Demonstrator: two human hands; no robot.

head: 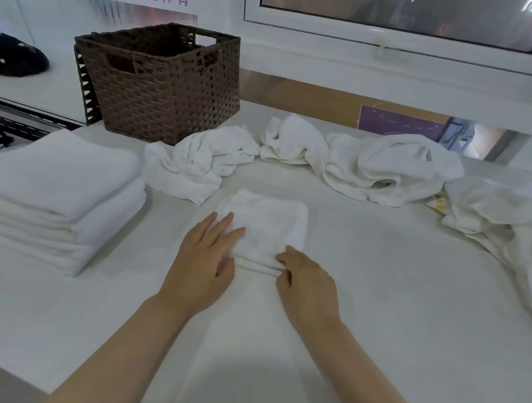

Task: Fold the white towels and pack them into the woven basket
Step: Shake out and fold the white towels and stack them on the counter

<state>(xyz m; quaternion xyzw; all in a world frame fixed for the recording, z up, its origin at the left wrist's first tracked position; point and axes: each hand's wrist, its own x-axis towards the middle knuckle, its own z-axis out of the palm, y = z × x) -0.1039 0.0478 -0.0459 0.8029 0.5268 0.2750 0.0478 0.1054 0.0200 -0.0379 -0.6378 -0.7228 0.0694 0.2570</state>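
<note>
A small folded white towel [268, 225] lies in the middle of the white table [379, 297]. My left hand [206, 261] lies flat with straight fingers on the towel's left near corner. My right hand [306, 284] has its fingers curled at the towel's near right edge, pinching the folded layers. A stack of folded white towels [49, 196] sits at the left. The brown woven basket [162, 83] stands at the back left, and its inside looks dark.
Several crumpled white towels lie along the back: one by the basket [196, 160], one in the middle [293, 141], a big one [391, 166] and another at the right edge [514, 219]. A black bag [8, 54] rests on a shelf at the far left.
</note>
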